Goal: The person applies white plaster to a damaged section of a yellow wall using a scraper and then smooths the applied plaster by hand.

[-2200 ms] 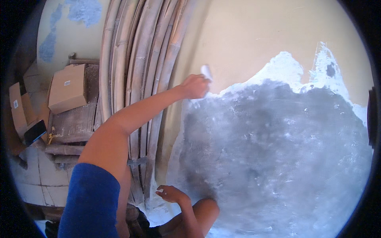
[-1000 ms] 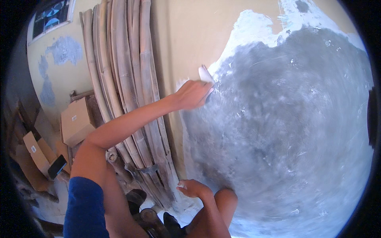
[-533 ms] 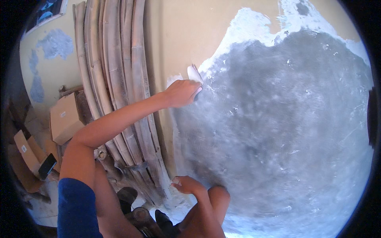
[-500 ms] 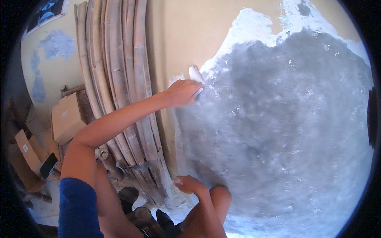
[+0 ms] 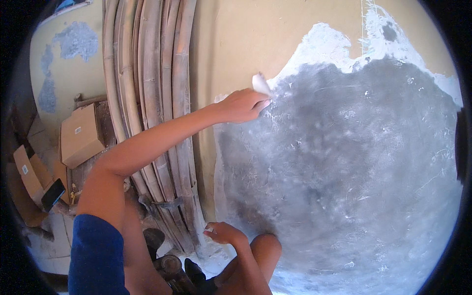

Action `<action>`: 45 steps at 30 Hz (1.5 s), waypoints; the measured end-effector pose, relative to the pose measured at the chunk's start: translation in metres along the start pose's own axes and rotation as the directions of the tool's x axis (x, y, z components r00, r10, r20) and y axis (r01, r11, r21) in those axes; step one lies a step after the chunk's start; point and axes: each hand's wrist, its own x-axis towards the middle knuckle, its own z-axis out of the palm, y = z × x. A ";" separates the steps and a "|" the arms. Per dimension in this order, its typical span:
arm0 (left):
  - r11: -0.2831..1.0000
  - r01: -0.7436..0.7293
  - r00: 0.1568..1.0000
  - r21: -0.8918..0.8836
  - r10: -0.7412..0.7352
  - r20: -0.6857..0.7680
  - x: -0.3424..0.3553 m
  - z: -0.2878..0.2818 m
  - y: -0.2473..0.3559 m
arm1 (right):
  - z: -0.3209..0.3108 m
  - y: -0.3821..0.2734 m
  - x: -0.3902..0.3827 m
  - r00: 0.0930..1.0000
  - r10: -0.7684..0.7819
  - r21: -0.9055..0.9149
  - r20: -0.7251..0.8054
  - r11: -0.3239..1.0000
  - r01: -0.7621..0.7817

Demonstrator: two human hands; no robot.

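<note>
Left fingers (image 5: pixel 256 95) are grasping folded white paper (image 5: pixel 259 84), rough grey plaster (image 5: pixel 334 157) possibly tearing it; right fingers (image 5: pixel 212 226) are hanging half-curled, contents unclear

The sheet (image 5: pixel 260 83) was white, the patch (image 5: pixel 334 147) mottled grey with a white upper edge, the wall (image 5: pixel 255 39) cream, the sleeve (image 5: pixel 97 255) blue, the bamboo poles (image 5: pixel 151 69) greyish brown.

Left hand (image 5: pixel 243 105) (pale sheet (image 5: pixel 260 83) too) higher on the wall (image 5: pixel 241 44) than just before.

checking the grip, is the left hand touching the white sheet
Touching: the head view shows the left hand gripping the white sheet, its free end sticking out.
</note>
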 end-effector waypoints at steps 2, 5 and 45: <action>1.000 0.012 0.999 -0.029 -0.011 0.040 -0.013 0.009 -0.013 | -0.002 -0.002 0.003 1.000 0.030 0.002 -0.004 1.000 -0.030; 1.000 0.000 0.997 0.014 -0.001 0.084 -0.016 0.005 -0.013 | -0.008 -0.009 0.002 0.996 0.080 -0.015 0.031 0.997 -0.080; 0.926 0.362 0.815 -0.106 -0.259 0.518 0.096 -0.065 -0.031 | -0.001 -0.028 -0.002 0.999 0.001 -0.033 0.043 0.999 0.000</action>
